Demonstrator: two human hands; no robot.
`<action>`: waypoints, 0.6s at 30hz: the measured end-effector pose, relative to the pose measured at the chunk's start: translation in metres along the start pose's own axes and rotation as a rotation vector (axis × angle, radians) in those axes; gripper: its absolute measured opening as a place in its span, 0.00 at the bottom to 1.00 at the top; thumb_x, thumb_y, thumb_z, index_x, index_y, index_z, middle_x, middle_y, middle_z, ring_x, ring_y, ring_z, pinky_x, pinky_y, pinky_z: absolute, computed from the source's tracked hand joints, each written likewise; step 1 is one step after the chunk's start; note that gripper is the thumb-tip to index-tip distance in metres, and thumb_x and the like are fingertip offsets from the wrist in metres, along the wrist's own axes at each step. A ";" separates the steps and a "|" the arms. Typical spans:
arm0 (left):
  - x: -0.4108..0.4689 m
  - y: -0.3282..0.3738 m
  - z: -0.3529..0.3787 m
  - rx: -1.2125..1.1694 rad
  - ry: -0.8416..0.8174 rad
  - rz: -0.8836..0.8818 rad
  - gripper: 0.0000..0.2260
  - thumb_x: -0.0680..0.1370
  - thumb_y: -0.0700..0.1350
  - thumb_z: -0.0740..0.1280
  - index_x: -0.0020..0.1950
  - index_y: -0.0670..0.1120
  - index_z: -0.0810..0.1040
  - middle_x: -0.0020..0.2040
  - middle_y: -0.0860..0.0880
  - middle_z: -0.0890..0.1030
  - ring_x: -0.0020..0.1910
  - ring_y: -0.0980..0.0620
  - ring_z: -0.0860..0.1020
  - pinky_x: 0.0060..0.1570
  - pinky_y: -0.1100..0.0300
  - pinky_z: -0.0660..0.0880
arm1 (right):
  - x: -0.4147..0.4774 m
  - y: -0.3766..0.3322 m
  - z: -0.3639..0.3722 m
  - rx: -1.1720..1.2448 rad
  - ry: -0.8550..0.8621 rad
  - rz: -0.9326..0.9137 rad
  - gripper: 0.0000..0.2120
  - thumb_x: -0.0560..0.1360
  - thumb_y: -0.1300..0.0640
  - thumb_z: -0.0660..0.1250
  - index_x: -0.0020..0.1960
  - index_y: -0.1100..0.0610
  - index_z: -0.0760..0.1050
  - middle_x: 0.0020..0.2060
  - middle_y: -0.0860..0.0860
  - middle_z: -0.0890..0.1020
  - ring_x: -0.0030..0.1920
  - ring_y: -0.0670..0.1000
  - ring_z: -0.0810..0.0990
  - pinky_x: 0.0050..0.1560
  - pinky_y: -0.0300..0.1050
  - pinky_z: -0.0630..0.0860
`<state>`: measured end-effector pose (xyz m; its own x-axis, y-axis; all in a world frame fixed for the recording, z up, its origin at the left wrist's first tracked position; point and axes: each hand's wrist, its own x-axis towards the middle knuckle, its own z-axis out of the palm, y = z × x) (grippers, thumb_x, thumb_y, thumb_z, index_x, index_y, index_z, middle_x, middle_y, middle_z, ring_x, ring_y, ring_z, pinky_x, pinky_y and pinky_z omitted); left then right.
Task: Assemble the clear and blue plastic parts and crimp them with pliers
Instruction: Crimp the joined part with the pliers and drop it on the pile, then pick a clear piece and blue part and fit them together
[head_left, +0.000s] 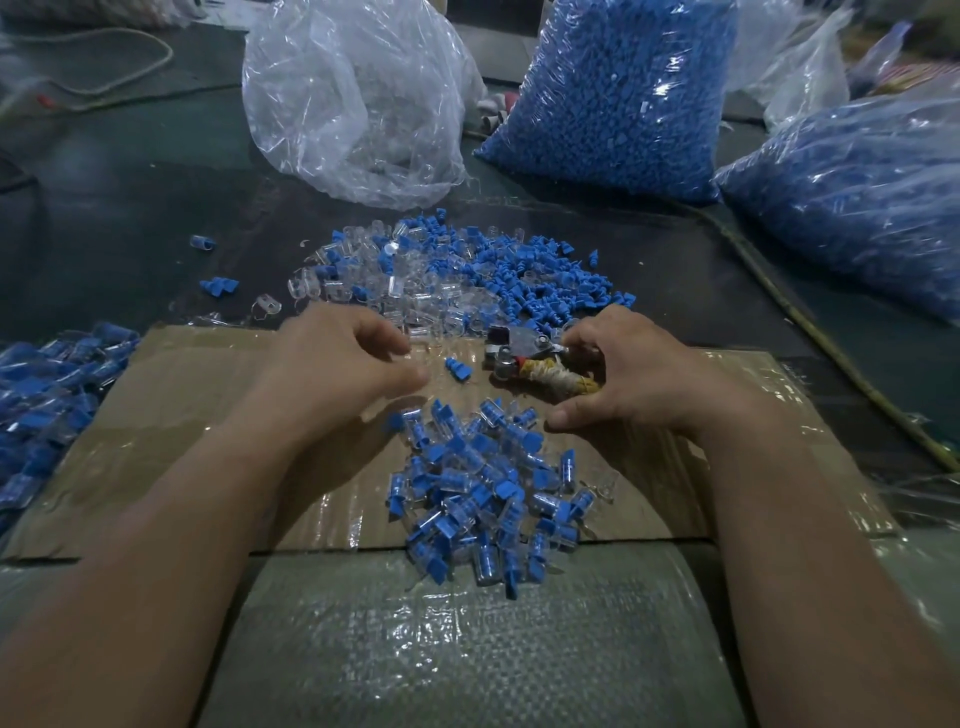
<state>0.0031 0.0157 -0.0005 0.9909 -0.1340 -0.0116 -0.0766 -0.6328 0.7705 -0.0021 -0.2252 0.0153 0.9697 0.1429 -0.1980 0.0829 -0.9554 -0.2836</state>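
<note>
Loose clear and blue plastic parts (452, 275) lie heaped on the dark mat beyond my hands. A pile of joined clear-and-blue pieces (488, 488) sits on the taped cardboard (208, 415) between my forearms. One blue part (458, 368) lies alone between my hands. My right hand (634, 374) grips the pliers (524, 358), whose handles are wrapped in yellow and white cord, jaws pointing left. My left hand (343, 364) hovers curled at the near edge of the loose heap; I cannot tell whether its fingertips hold a clear part.
A clear bag with transparent parts (358, 98) stands at the back. Two bags full of blue parts (623, 93) (857, 187) stand at back right. More joined pieces (47, 405) are stacked at the left edge. A cord runs along the right side.
</note>
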 end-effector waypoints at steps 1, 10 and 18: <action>-0.001 0.002 0.000 0.065 -0.025 0.012 0.07 0.68 0.48 0.75 0.39 0.54 0.78 0.37 0.54 0.79 0.37 0.60 0.76 0.33 0.68 0.66 | -0.001 0.000 0.000 0.004 -0.014 0.000 0.42 0.55 0.32 0.70 0.65 0.49 0.67 0.49 0.45 0.65 0.53 0.46 0.64 0.51 0.43 0.62; -0.001 0.005 0.003 -0.230 0.187 0.044 0.06 0.71 0.40 0.72 0.46 0.48 0.78 0.38 0.50 0.80 0.31 0.59 0.79 0.31 0.74 0.73 | -0.003 -0.029 0.001 0.158 0.452 -0.269 0.16 0.72 0.48 0.68 0.58 0.53 0.77 0.51 0.45 0.77 0.52 0.40 0.67 0.52 0.35 0.60; -0.002 0.009 0.007 -0.354 0.215 0.015 0.09 0.69 0.34 0.72 0.44 0.47 0.79 0.41 0.46 0.81 0.40 0.48 0.81 0.40 0.57 0.81 | 0.010 -0.051 0.019 0.044 0.234 -0.457 0.13 0.76 0.60 0.65 0.60 0.54 0.78 0.56 0.50 0.80 0.58 0.47 0.72 0.59 0.38 0.61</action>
<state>-0.0003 0.0052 0.0022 0.9934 0.0447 0.1060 -0.0858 -0.3257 0.9416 -0.0015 -0.1702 0.0097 0.8626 0.4768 0.1692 0.5054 -0.7964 -0.3320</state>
